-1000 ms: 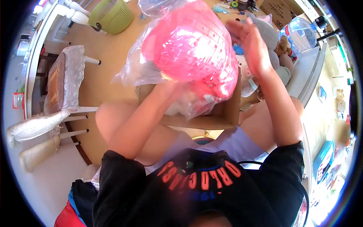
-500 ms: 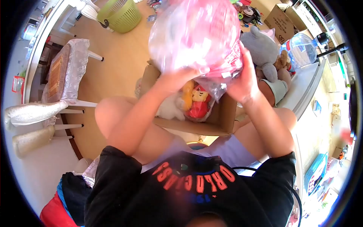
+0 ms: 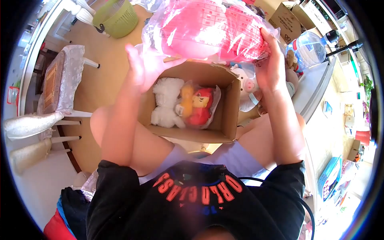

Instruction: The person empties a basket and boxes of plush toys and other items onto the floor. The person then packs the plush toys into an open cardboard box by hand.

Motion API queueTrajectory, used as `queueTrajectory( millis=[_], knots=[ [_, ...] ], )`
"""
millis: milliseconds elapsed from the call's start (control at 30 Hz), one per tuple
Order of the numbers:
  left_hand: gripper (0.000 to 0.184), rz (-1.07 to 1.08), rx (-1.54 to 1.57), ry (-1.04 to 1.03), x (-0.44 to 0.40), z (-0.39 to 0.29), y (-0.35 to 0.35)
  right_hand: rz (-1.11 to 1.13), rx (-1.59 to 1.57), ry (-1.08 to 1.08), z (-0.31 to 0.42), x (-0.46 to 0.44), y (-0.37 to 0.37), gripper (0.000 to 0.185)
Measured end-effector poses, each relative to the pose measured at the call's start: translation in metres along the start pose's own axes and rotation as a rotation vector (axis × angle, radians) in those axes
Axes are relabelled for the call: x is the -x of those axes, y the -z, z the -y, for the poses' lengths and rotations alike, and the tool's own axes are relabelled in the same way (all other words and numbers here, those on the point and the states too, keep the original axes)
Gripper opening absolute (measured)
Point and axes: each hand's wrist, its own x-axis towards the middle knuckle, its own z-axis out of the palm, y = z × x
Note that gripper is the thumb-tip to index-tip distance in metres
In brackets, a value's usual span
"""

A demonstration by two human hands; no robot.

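Note:
A clear plastic bag with a pink-red soft-looking thing inside point(image 3: 200, 34) is held up above the box, printed lines showing on the plastic. My right hand point(image 3: 273, 66) grips its right end, thumb on the front. My left hand point(image 3: 149, 69) is under its lower left edge, palm up and thumb spread away; some fingers are hidden behind the plastic. Below is an open cardboard box point(image 3: 226, 120). In it lie a white fluffy plush point(image 3: 167, 102) and a clear-bagged red doll point(image 3: 202, 106) beside a yellow-orange toy point(image 3: 186, 98).
Right of the box sits a bagged pig plush point(image 3: 248, 86). Farther right are a large water bottle point(image 3: 310, 50) and another cardboard box point(image 3: 286, 24). A green basket point(image 3: 116, 20) stands at the back left, near a cloth-covered stool point(image 3: 62, 80). My bent legs flank the box.
The bag has turned broadside and moved slightly up, uncovering the box's contents. My left hand has shifted left with its palm turned up. My right hand has moved a little up and right.

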Motion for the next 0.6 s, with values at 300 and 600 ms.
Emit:
queueTrajectory(
  millis=[300,600],
  knots=[
    [0.079,-0.269,0.082,-0.013,-0.001,-0.001,0.000,0.094,0.069,0.148,-0.008,0.014,-0.014,0.036],
    [0.051,-0.317,0.082,0.090,0.000,0.008,0.003,0.063,0.139,0.192,-0.010,0.015,-0.015,0.047]
  ],
)
